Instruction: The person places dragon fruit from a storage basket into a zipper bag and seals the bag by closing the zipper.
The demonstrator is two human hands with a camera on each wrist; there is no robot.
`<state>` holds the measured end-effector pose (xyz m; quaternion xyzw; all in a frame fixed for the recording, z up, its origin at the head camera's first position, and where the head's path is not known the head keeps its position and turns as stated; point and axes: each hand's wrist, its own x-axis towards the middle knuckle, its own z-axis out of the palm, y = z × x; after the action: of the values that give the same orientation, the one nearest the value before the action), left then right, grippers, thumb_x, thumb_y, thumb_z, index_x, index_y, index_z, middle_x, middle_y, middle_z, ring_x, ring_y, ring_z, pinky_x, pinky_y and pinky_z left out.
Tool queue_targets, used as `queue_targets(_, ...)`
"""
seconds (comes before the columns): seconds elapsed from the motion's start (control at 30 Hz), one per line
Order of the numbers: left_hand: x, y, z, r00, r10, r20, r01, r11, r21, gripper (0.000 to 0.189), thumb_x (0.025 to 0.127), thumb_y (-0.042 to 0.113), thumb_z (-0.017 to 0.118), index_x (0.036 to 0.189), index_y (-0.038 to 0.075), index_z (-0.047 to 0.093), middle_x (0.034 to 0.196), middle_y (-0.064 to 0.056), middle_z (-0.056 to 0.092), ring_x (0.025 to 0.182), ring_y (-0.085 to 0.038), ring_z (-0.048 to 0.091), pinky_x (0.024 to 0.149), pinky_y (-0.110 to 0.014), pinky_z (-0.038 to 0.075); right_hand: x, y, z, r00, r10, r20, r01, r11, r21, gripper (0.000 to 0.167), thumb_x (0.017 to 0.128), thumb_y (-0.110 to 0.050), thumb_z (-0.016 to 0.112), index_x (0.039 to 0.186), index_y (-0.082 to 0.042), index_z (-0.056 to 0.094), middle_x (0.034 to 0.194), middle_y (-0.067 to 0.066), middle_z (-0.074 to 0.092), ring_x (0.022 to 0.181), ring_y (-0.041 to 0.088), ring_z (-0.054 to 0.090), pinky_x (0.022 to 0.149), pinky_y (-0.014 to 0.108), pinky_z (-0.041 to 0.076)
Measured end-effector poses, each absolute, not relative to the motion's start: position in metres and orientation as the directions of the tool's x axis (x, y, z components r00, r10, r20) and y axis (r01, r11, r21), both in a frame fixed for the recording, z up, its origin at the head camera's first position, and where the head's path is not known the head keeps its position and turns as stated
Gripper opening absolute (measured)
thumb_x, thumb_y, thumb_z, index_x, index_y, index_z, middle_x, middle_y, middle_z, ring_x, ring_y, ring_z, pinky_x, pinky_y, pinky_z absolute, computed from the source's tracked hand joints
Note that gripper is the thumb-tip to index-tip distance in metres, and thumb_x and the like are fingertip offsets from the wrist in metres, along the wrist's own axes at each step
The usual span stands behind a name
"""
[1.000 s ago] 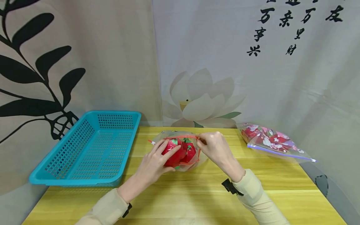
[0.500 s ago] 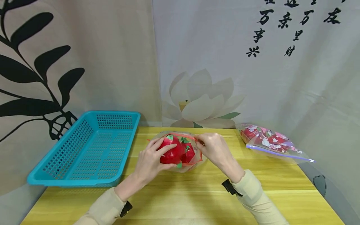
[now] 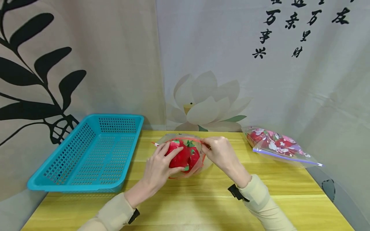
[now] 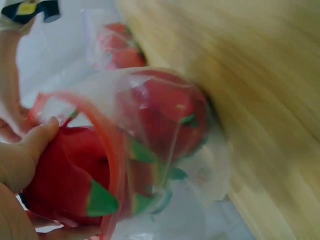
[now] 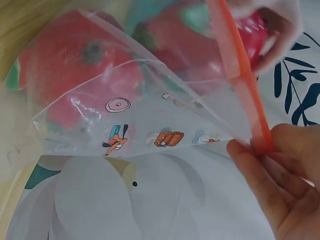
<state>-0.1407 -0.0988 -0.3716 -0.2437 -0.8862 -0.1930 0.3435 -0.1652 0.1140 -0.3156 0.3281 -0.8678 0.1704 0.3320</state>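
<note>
Red toy fruit (image 3: 180, 156) sits at the mouth of a clear zip bag (image 3: 199, 160) on the wooden worktop (image 3: 202, 205), mid-width and towards the far edge. Left hand (image 3: 157, 166) grips the fruit, fingers curled around it. Right hand (image 3: 219, 152) pinches the bag's orange zip strip (image 5: 240, 70) at the right side of the opening. A second red fruit (image 4: 167, 117) lies deeper inside the bag. Teal basket (image 3: 86, 154) stands to the left; another filled bag (image 3: 277, 144) lies to the right, well apart.
</note>
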Motion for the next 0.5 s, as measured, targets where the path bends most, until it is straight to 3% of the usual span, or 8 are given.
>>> queue_targets(0.23,-0.143,-0.102,-0.383,-0.61,0.397,0.685,0.569,0.822,0.031,0.065,0.065,0.037,0.084,0.124,0.019,0.061,0.125,-0.017,0.058,0.113,-0.032,0.057,0.077,-0.046,0.059,-0.167,0.116,-0.312,-0.57,-0.425,0.703,-0.682,0.722,-0.116,0.006,0.076,0.001,0.071,0.08,-0.002,0.074,0.067,0.005,0.071,0.049,0.007,0.055,0.049,0.015,0.046)
queue_targets(0.5,-0.143,-0.1,-0.388,-0.446,0.52,0.728,0.555,0.799,-0.231,0.07,0.058,0.04,0.089,0.119,0.018,0.064,0.12,-0.021,0.062,0.107,-0.034,0.062,0.083,-0.042,0.057,-0.168,0.112,-0.313,-0.551,-0.412,0.726,-0.686,0.718,-0.113,0.006,0.077,0.001,0.069,0.076,-0.003,0.074,0.06,0.003,0.067,0.046,0.004,0.048,0.047,0.012,0.038)
